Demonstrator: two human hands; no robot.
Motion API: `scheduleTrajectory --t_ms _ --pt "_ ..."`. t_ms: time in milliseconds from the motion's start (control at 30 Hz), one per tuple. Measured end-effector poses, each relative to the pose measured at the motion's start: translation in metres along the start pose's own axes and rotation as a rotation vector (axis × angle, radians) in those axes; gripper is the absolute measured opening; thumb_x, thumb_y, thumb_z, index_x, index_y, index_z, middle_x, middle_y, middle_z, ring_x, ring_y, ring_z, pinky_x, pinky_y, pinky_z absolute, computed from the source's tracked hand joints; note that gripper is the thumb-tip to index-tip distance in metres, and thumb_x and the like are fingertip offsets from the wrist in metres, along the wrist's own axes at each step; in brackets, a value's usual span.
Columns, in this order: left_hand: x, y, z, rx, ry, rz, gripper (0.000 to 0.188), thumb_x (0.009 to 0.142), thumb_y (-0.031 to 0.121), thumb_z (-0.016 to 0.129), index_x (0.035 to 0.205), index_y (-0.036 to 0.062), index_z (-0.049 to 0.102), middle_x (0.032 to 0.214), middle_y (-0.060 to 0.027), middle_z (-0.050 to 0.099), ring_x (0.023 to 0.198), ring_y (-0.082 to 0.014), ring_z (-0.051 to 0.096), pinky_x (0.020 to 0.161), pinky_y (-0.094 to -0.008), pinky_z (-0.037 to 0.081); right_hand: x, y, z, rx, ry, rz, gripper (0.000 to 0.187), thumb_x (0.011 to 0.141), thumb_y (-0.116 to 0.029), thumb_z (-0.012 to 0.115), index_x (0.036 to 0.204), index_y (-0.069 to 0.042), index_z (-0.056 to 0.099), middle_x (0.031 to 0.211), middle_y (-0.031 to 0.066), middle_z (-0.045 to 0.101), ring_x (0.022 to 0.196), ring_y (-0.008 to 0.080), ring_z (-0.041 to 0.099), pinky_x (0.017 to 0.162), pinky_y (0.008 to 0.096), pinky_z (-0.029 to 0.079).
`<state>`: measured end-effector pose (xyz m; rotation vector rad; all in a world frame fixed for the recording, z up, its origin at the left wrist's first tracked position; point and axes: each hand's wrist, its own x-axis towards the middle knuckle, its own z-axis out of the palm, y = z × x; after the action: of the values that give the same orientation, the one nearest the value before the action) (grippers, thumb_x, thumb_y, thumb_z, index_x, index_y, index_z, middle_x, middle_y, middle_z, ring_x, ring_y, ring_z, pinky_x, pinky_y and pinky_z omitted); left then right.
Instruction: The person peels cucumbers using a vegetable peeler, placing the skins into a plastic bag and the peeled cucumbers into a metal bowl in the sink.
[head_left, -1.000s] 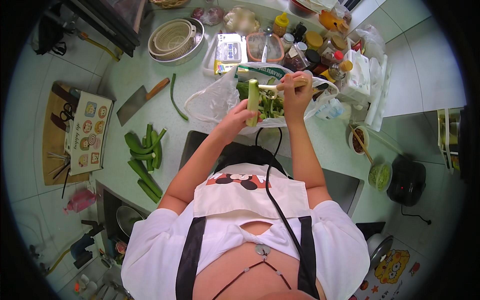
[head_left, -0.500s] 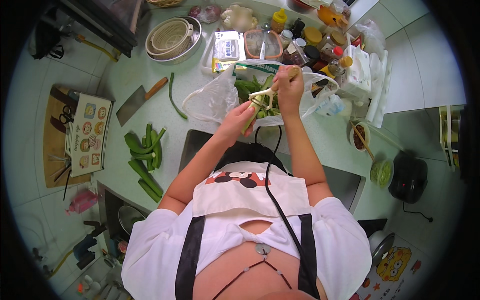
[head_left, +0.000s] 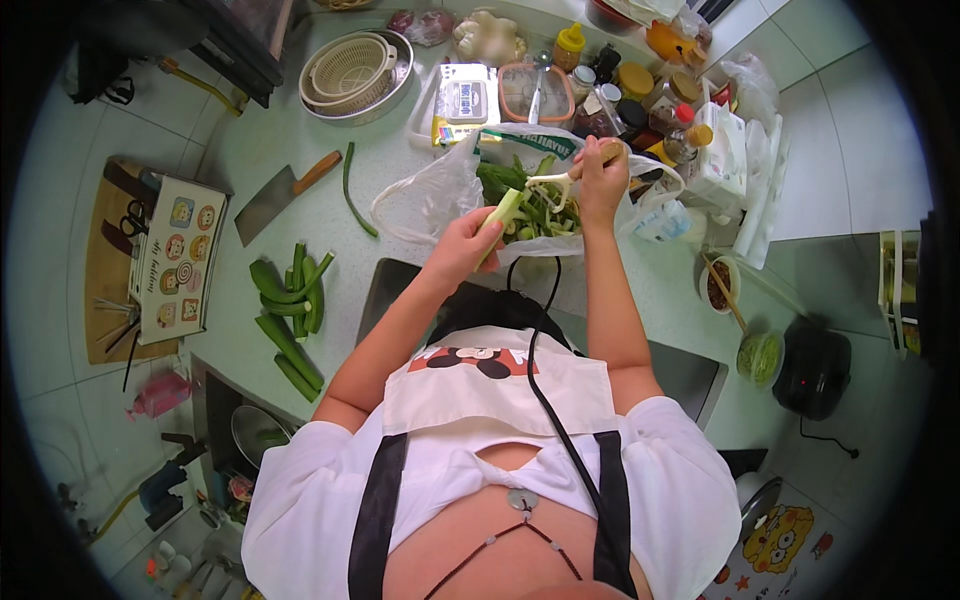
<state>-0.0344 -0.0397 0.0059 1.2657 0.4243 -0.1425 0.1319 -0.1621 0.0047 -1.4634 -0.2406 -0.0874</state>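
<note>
My left hand (head_left: 463,246) grips a long pale-green gourd (head_left: 503,210), partly peeled, tilted up over an open clear plastic bag (head_left: 430,195) full of green peelings (head_left: 535,212). My right hand (head_left: 598,178) holds a white peeler (head_left: 548,179) against the gourd's upper end. Both hands are over the bag, close together, above the pale green counter (head_left: 400,280).
Several whole green gourds (head_left: 290,305) lie at the left, with a cleaver (head_left: 280,192) and a single long bean (head_left: 352,190) beyond. Nested colander and metal bowl (head_left: 355,70), containers and sauce bottles (head_left: 640,90) line the back. A black pot (head_left: 812,365) and small bowls stand right.
The gourd has tilted lower and leftward, and my right hand has drawn the peeler along it over the bag. The peeled end now points toward the bag.
</note>
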Motion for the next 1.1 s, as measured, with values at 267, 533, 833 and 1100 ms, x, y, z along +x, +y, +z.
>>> scheduleTrajectory --t_ms 267,533,833,1100 --pt "0.001 0.004 0.005 0.083 -0.023 0.023 0.036 0.088 0.024 0.046 0.117 0.0041 0.048 0.068 -0.0001 0.048 0.048 -0.0053 0.045 0.039 -0.0191 0.034 -0.011 -0.008 0.020 0.192 -0.124 0.070 0.014 0.084 -0.014 0.053 0.078 -0.006 0.043 0.065 0.0014 0.049 0.057 0.0078 0.047 0.054 0.0204 0.040" --pt "-0.015 0.007 0.007 0.245 0.173 0.318 0.032 0.081 0.011 0.052 0.113 0.0052 0.050 0.076 -0.0044 0.056 0.061 -0.0117 0.052 0.054 -0.0250 0.042 -0.002 0.002 -0.004 -0.020 0.016 0.002 0.017 0.082 -0.017 0.056 0.077 -0.006 0.044 0.061 0.0013 0.050 0.053 0.0088 0.050 0.050 0.0223 0.041" --pt "-0.022 0.004 0.013 0.943 0.549 0.681 0.042 0.071 0.008 0.064 0.111 0.0117 0.053 0.088 -0.0091 0.057 0.078 -0.0268 0.056 0.066 -0.0330 0.046 -0.015 -0.031 -0.015 -0.363 -0.384 -0.346 0.012 0.078 -0.014 0.061 0.082 -0.005 0.053 0.074 0.0037 0.055 0.070 0.0109 0.053 0.063 0.0228 0.041" --pt "-0.019 -0.003 0.023 1.142 0.675 0.810 0.041 0.068 0.007 0.065 0.108 0.0118 0.056 0.089 -0.0073 0.058 0.075 -0.0252 0.057 0.065 -0.0336 0.046 -0.025 -0.049 -0.012 -0.301 -0.814 -0.183 0.013 0.068 -0.005 0.068 0.080 -0.004 0.063 0.071 0.0058 0.055 0.065 0.0145 0.051 0.058 0.0241 0.040"
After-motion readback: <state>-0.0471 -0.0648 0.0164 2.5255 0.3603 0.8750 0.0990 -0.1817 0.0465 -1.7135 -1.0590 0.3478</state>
